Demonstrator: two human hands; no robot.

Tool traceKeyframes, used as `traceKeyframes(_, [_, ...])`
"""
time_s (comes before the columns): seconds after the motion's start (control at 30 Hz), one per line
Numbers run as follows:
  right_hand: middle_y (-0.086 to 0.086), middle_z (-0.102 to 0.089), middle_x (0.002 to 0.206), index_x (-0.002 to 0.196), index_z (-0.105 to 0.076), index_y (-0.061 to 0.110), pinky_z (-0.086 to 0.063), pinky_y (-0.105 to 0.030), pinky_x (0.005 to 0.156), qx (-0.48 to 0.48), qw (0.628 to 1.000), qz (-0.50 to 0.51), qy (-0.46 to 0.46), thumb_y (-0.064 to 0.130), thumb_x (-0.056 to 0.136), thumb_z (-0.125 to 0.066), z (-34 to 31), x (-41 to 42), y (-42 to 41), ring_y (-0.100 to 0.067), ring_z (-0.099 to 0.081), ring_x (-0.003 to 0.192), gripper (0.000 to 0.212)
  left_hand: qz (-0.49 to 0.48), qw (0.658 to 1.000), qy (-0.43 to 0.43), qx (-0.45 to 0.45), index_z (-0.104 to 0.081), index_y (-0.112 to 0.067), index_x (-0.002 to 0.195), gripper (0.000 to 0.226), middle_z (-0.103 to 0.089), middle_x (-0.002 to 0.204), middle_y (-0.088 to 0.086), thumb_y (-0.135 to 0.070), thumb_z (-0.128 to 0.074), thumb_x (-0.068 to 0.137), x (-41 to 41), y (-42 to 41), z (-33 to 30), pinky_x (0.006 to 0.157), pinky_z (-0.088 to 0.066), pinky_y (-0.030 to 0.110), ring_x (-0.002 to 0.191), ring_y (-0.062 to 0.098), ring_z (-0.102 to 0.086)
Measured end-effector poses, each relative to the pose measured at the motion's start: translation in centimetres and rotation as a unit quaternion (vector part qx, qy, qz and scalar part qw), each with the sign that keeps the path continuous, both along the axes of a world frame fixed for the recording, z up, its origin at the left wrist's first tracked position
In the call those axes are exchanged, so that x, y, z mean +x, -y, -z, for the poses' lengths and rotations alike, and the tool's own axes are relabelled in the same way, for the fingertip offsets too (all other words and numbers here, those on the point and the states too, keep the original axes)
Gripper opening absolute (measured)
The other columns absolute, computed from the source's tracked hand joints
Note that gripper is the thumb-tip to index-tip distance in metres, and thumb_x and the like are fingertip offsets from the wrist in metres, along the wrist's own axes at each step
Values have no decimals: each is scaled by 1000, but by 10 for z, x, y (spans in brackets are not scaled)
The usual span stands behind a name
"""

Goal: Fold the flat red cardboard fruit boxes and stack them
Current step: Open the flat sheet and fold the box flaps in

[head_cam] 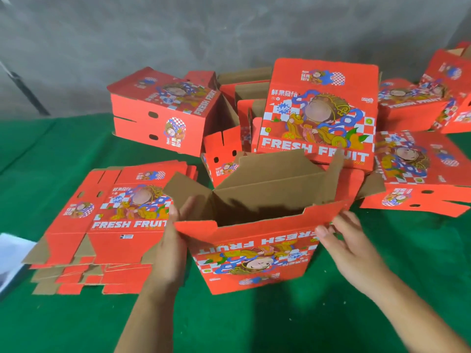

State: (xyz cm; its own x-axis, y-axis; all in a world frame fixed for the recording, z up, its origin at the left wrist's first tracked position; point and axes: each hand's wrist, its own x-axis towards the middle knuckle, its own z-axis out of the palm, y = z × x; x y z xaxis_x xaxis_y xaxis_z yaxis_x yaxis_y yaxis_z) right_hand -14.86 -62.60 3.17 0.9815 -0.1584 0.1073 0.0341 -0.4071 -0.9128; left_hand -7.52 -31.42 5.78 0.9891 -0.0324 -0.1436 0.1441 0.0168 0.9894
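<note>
A half-formed red fruit box (254,256) stands open on the green table in front of me, brown inside showing, its flaps sticking up and out. My left hand (170,240) touches the left end of the near top flap with straight fingers. My right hand (341,238) is at that flap's right end, fingers spread and relaxed, fingertips by the edge. A pile of flat red box blanks (109,225) lies to the left of the box.
Folded boxes sit behind: two stacked at the back left (158,115), one upright in the middle (318,110), more at the right (420,169). A grey wall (178,34) rises behind the green table (254,327). A white sheet (12,256) lies at the left edge.
</note>
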Motion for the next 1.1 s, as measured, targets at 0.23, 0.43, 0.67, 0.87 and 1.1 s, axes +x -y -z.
traceKeyframes(0.23, [9, -44, 100, 107, -60, 29, -38, -34, 71, -146, 976, 161, 27, 78, 94, -25, 11, 1, 5, -6, -51, 85, 62, -29, 936, 149, 319, -38, -59, 145, 56, -46, 148, -13, -78, -40, 93, 6, 21, 10, 122, -22, 44, 143, 14, -28])
traceKeyframes(0.43, [11, -39, 97, 96, -55, 24, -38, -21, 64, -110, 976, 189, 22, 66, 90, -47, 15, 11, -3, 3, -51, 82, 44, -108, 885, 175, 417, -18, -25, 164, 98, -34, 161, 7, -67, -63, 88, 4, 36, 22, 115, -19, 55, 138, 34, -28])
traceKeyframes(0.67, [28, -15, 145, 156, 5, 54, -24, -28, 111, -50, 988, 138, 54, 10, 93, -66, 8, 17, -6, 8, -23, 140, 105, -102, 852, 255, 446, -50, -30, 98, 38, -48, 130, 3, -13, -80, 83, 7, 40, 23, 92, -24, 38, 110, 34, -43])
traceKeyframes(0.87, [16, -29, 163, 163, -2, 41, -35, -31, 114, -97, 986, 79, 108, -6, 95, -50, 16, 15, -3, -6, -26, 151, 96, -111, 849, 351, 379, -44, -25, 92, 45, -46, 97, -22, 15, -63, 84, 4, 47, 27, 76, -35, 42, 87, 15, -40])
traceKeyframes(1.1, [1, -36, 163, 157, -40, 20, -33, -48, 120, -147, 974, 92, 149, 1, 86, -41, 27, 11, 0, -20, -32, 149, 74, -30, 845, 348, 405, -57, -33, 115, 28, -51, 98, -10, -33, -65, 88, 25, 34, 16, 76, -51, 44, 87, 21, -58])
